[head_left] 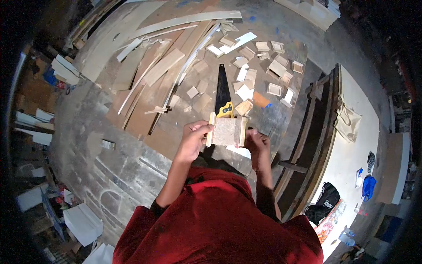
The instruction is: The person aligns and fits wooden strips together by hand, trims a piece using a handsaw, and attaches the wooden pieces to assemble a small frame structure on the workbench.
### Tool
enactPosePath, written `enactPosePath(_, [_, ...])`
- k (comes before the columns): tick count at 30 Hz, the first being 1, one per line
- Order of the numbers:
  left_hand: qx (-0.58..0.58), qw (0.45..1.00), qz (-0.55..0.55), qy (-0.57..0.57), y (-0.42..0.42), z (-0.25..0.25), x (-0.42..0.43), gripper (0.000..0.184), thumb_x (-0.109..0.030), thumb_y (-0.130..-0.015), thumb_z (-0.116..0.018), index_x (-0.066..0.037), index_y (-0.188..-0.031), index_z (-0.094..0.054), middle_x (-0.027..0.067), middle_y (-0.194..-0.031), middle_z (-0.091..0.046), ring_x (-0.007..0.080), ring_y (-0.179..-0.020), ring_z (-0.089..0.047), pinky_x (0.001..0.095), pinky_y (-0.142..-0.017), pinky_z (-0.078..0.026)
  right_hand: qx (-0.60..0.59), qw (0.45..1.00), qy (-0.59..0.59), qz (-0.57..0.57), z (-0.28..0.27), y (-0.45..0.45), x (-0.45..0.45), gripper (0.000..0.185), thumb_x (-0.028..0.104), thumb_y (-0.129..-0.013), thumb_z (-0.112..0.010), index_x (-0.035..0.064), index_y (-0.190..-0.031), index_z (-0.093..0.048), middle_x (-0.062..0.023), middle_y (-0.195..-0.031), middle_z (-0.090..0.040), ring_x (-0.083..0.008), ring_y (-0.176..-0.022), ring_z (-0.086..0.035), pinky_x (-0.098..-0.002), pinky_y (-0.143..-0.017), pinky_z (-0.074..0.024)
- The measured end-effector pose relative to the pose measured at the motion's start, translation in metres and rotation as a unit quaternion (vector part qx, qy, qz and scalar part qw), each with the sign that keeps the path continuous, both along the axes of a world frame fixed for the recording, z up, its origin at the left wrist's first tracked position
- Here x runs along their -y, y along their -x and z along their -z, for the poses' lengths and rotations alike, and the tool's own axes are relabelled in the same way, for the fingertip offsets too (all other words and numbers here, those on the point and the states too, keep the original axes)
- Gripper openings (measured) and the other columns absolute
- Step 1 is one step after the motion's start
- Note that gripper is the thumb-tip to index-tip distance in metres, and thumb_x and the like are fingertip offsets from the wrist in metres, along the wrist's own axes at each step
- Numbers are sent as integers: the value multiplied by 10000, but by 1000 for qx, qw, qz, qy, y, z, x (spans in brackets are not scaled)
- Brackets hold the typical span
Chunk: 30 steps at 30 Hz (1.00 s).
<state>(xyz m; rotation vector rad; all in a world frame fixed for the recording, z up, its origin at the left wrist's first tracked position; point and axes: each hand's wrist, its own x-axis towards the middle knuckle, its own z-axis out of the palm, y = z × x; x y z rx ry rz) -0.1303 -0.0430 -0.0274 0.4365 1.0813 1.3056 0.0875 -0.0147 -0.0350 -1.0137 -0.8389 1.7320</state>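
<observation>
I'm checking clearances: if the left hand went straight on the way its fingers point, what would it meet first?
The brown rectangular board piece with pale wooden side strips, which the left hand grips. Beyond it, the right hand seems next, though depth is unclear.

You have a white-topped bench [347,165] on your right, bearing a tan bag [349,123] and a black bag [324,203]; a white box [82,223] sits on your left.
</observation>
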Motion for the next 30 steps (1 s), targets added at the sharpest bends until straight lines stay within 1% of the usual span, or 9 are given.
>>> enactPosePath(3, [9, 999, -30, 22, -8, -1, 4, 120, -95, -875, -663, 13, -923, -685, 52, -813, -689, 115, -692, -657, 250, -617, -533, 13, 1000, 6, -15, 4, -20, -5, 534, 438, -1006, -492, -64, -971, -672, -141, -832, -705, -208, -700, -682, -338, -709, -559])
enactPosePath(8, [61, 996, -50, 46, -15, -1, 10, 154, -101, -883, -631, 15, -983, -651, 88, -859, -697, 151, -739, -676, 281, -674, -553, 27, 999, 24, -15, 9, -44, -7, 524, 432, -1011, -486, -62, -996, -663, -167, -841, -712, -216, -700, -682, -337, -699, -546])
enactPosePath(10, [79, 993, -58, 68, -18, -6, 15, 163, -106, -882, -616, 9, -996, -636, 102, -859, -699, 175, -749, -687, 309, -698, -567, 33, 999, 20, -9, 10, -47, -5, 503, 386, -1024, -484, -76, -965, -674, -177, -833, -714, -212, -689, -676, -330, -697, -546])
enactPosePath(13, [71, 994, -62, 49, -21, -10, 20, 134, -87, -900, -615, 2, -999, -630, 83, -909, -687, 145, -787, -674, 257, -703, -553, 40, 998, -2, -38, 13, -45, 0, 475, 374, -1021, -485, -60, -974, -672, -174, -849, -715, -212, -697, -679, -329, -699, -541])
enactPosePath(18, [17, 989, -140, -35, -25, -11, 24, 47, -60, -894, -613, -60, -941, -610, 61, -929, -679, 127, -811, -672, 270, -688, -565, 53, 993, -26, -99, 10, -22, 10, 426, 323, -1014, -514, -70, -1009, -678, -171, -881, -718, -204, -724, -686, -316, -719, -544])
enactPosePath(23, [33, 981, -167, -89, 2, 5, 29, 199, -47, -889, -613, -49, -1086, -592, 58, -1021, -679, 128, -892, -668, 292, -761, -565, 62, 993, -18, -101, 25, -8, 11, 344, 262, -1012, -534, -50, -1005, -678, -136, -882, -728, -181, -750, -687, -297, -677, -528])
enactPosePath(25, [30, 978, -181, -102, 21, 8, 32, 258, -45, -887, -610, -43, -1143, -576, 72, -1077, -670, 141, -939, -663, 301, -780, -561, 177, 977, -43, -109, 30, -5, 3, 331, 253, -1010, -537, -37, -972, -692, -122, -859, -728, -167, -738, -681, -300, -663, -521])
enactPosePath(28, [15, 976, -199, -83, 49, 6, 36, 274, -44, -884, -612, -44, -1156, -575, 84, -1100, -663, 155, -966, -661, 300, -791, -556, 312, 942, -52, -110, 69, 1, -6, 328, 273, -999, -554, -29, -987, -684, -114, -864, -730, -178, -731, -689, -322, -651, -545])
enactPosePath(30, [10, 977, -199, -75, 71, 15, 40, 287, -53, -883, -615, -39, -1166, -571, 88, -1113, -658, 162, -991, -655, 288, -798, -550, 333, 923, -161, -107, 163, -8, -15, 230, 200, -938, -649, -25, -940, -699, -123, -844, -734, -186, -707, -694, -361, -611, -545])
